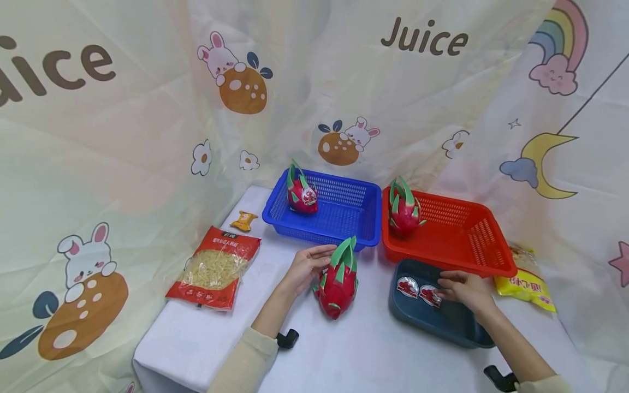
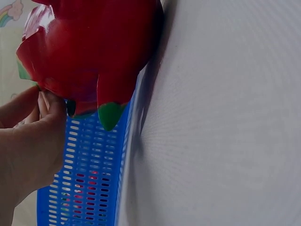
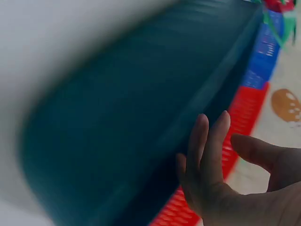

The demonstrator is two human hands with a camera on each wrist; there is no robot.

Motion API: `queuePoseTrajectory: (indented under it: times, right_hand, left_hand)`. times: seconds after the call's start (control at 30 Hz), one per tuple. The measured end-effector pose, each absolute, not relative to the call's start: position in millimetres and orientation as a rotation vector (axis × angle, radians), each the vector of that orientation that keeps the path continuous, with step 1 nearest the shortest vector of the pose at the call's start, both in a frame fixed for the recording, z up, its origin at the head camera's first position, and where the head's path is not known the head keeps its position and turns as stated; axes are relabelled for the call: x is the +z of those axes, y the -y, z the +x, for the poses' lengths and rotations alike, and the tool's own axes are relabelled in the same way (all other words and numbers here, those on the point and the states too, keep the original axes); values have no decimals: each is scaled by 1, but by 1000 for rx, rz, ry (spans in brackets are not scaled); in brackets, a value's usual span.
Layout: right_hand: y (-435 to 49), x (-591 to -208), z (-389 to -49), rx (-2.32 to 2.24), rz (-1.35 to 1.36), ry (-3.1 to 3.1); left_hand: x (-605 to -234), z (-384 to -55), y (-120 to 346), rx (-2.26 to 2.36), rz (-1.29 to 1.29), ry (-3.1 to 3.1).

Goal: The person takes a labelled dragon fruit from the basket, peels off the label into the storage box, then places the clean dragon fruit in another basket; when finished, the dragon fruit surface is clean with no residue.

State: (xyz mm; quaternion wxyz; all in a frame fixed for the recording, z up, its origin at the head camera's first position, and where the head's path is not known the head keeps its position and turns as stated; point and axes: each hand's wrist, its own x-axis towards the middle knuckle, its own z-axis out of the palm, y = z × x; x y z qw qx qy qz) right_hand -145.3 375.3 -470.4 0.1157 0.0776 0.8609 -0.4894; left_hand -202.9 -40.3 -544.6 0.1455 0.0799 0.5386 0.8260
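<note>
A red dragon fruit (image 1: pixel 337 286) with green leafy tips lies at the middle of the white table. My left hand (image 1: pixel 306 271) holds it from its left side, fingers by the leafy end. In the left wrist view, thumb and fingers of the left hand (image 2: pixel 35 125) meet at the edge of the dragon fruit (image 2: pixel 94 47). My right hand (image 1: pixel 464 292) hovers over a dark blue-green tray (image 1: pixel 442 329), fingertips close to two round stickers (image 1: pixel 408 287) with red pictures. The right wrist view shows the right hand (image 3: pixel 221 174) with fingers extended and thumb apart, nothing between them.
Behind stand a blue basket (image 1: pixel 339 210) and a red basket (image 1: pixel 457 234), each with a dragon fruit inside; the blue basket's fruit (image 1: pixel 302 196) bears a sticker. A red food bag (image 1: pixel 213 267) and small orange packet (image 1: pixel 243 220) lie left, a yellow bag (image 1: pixel 526 289) right.
</note>
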Motion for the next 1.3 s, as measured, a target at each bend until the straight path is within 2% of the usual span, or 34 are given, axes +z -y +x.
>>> queuePoseTrajectory:
  times: [0.27,0.47,0.8,1.17,1.3]
  right_hand:
    - [-338,-431,-160,-1564,117,-2469]
    - [-308,-420,-173,-1650,-9,-2327]
    - [-264,-434,-195,-1679,-53,-2175]
    - [-235,-455,-201,-1589,-195,-2022]
    - [-231,-461,-201,-1628,-170,-1956]
  left_hand:
    - [-544,-201,40,2378,238,-1547]
    - [-547,-202,39,2366,228,-1529]
    - [-544,-201,42,2370,257,-1553]
    - [-543,-202,42,2381,261,-1521]
    - [-541,-201,43,2372,255,-1535]
